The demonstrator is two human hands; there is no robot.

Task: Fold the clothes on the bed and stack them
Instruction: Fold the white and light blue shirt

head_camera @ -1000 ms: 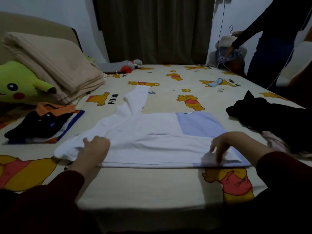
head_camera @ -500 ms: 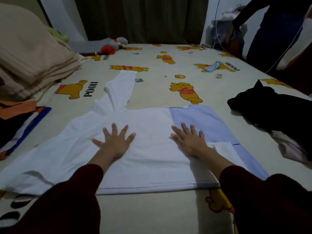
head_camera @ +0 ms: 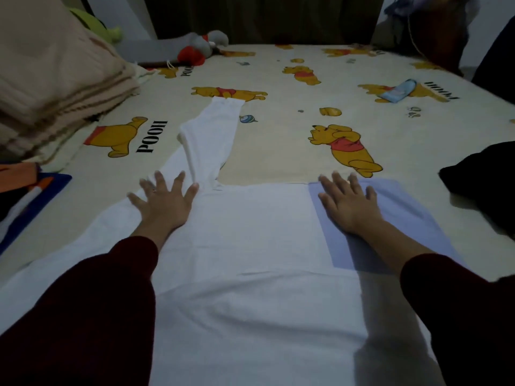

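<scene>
Both palms flat, fingers spread on the white shirt [head_camera: 250,246] lying widthwise across the bed [head_camera: 278,151]: left hand [head_camera: 164,201] at the sleeve [head_camera: 211,135] root, nearest for folding it in, right hand [head_camera: 345,204] on the blue panel [head_camera: 395,218].

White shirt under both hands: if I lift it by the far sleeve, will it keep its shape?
Probably not. The white shirt lies thin and flat under the left hand and right hand, so it likely droops. Its sleeve already lies creased, suggesting light, floppy cloth.
</scene>
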